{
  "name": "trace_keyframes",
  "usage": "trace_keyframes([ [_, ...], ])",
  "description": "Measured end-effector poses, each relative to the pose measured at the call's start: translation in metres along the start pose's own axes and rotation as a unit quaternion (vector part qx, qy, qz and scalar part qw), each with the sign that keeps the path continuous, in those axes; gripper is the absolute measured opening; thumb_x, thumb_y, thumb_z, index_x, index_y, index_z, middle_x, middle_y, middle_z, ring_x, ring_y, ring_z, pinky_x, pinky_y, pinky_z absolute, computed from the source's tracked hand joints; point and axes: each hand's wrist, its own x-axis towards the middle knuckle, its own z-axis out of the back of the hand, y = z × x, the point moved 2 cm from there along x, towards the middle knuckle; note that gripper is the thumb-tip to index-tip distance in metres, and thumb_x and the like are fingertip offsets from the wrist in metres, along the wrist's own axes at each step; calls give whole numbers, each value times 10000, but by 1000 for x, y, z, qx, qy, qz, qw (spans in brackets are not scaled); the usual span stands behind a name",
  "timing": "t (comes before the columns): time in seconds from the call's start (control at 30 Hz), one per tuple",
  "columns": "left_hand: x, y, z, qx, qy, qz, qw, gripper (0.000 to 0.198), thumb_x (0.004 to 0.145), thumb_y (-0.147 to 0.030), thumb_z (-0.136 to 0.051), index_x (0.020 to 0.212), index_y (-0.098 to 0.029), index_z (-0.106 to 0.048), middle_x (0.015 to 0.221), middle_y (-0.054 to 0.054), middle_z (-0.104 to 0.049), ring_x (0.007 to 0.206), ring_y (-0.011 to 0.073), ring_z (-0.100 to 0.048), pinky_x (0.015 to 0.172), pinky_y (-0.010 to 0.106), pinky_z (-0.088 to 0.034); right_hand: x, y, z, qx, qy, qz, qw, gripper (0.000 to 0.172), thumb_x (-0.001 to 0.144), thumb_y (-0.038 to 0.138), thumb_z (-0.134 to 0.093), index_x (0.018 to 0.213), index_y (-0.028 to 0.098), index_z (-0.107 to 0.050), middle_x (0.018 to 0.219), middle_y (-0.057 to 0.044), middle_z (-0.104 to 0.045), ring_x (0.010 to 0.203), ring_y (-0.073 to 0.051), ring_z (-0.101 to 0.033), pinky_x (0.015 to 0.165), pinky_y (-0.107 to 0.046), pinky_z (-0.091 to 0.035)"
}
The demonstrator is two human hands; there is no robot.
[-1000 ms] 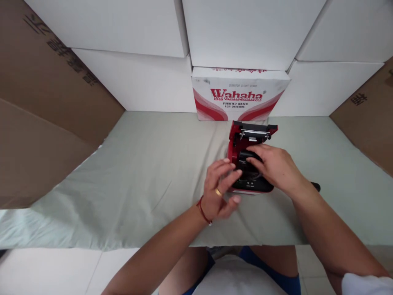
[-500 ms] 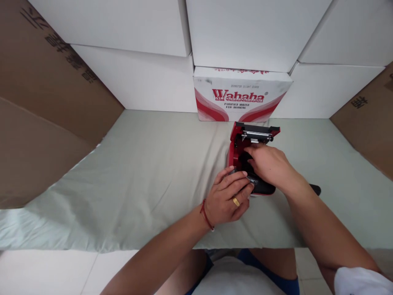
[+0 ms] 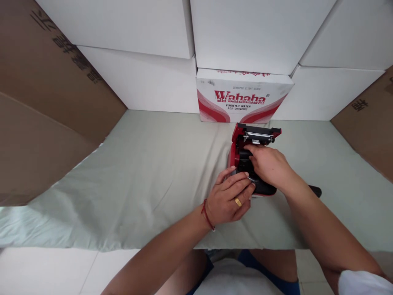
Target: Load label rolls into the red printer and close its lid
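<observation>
A small red and black printer [image 3: 238, 147] stands on the pale green cloth [image 3: 153, 180] with its lid tipped open at the back. My left hand [image 3: 229, 198], with a gold ring and a red wrist cord, rests against the printer's near left corner, fingers curled against it. Inside the open compartment sits a dark roll, and the fingers of my right hand [image 3: 270, 166] reach down onto it. Much of the printer's front is hidden by both hands.
A white and red Wahaha box [image 3: 244, 96] stands just behind the printer, among stacked white boxes [image 3: 251, 32]. Brown cartons [image 3: 39, 102] wall in the left and right sides. A dark object [image 3: 315, 191] shows behind my right forearm.
My left hand has dropped from a raised, spread pose onto the printer's near left corner. My right hand has pushed a little deeper into the open compartment.
</observation>
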Motion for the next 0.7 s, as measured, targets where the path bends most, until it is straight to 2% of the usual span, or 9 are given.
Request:
trace_keyframes([
  [0.17,1,-2,2,11,-5,-13,1000,528,990,-171,-608,1513,-244,-607,1243,81,-849,1350,258,-755,1364,542,-415,11,0,-5,2,-10,-10,1000,458,1014,193,-542,1415,297,-736,1123,-117,-858,997,-313,-811,804,-378,-564],
  [0.23,3,-4,3,20,-7,-16,1000,528,979,-165,-626,1504,-218,-617,1207,81,-852,1322,251,-761,1356,513,-419,11,0,-5,13,-15,-9,1000,417,1017,215,-557,1376,271,-762,1139,-137,-855,1016,-335,-810,827,-407,-581],
  [0.3,4,-5,3,39,-10,-18,999,499,974,-168,-637,1473,-200,-641,1170,76,-853,1283,239,-766,1336,478,-429,5,-2,-4,31,-17,12,999,388,1032,236,-562,1355,254,-775,1251,-139,-839,1096,-334,-800,900,-429,-598],
  [0.4,6,-6,3,66,-5,-14,998,450,987,-195,-631,1436,-210,-669,1148,63,-847,1255,229,-755,1302,445,-447,-17,-11,-1,201,-39,92,975,296,1064,316,-584,1245,271,-813,1295,-72,-837,1142,-265,-792,1006,-392,-604],
  [0.43,6,-7,3,71,-2,-12,997,436,992,-207,-630,1425,-214,-677,1146,60,-845,1252,227,-750,1298,437,-445,-26,-17,1,281,-74,97,952,269,1074,372,-596,1181,283,-826,1231,-51,-852,1107,-248,-797,1012,-386,-609],
  [0.5,6,-8,2,76,-1,-15,997,409,994,-227,-636,1399,-208,-692,1143,57,-845,1246,224,-741,1310,421,-422,-40,-34,5,402,-200,36,893,288,1077,491,-614,1105,300,-828,1096,-42,-863,1011,-252,-800,996,-422,-625],
  [0.57,5,-10,1,76,-2,-22,997,402,992,-234,-640,1388,-193,-696,1139,53,-849,1237,222,-731,1331,409,-384,-45,-52,5,422,-327,-52,844,340,1077,556,-600,1199,312,-803,1161,-61,-850,1000,-275,-788,968,-466,-634],
  [0.63,5,-13,-2,76,4,-24,997,429,986,-222,-644,1410,-173,-686,1142,60,-846,1234,228,-719,1337,410,-356,-37,-63,2,413,-376,-73,826,428,1079,568,-577,1375,301,-733,1382,-98,-789,1113,-296,-766,963,-476,-635],
  [0.7,5,-15,-4,78,17,-20,997,456,974,-195,-651,1427,-157,-679,1153,77,-834,1219,233,-711,1321,417,-346,-23,-67,-5,409,-356,-44,839,523,1082,568,-556,1511,282,-640,1567,-121,-687,1285,-298,-716,1038,-468,-618],
])
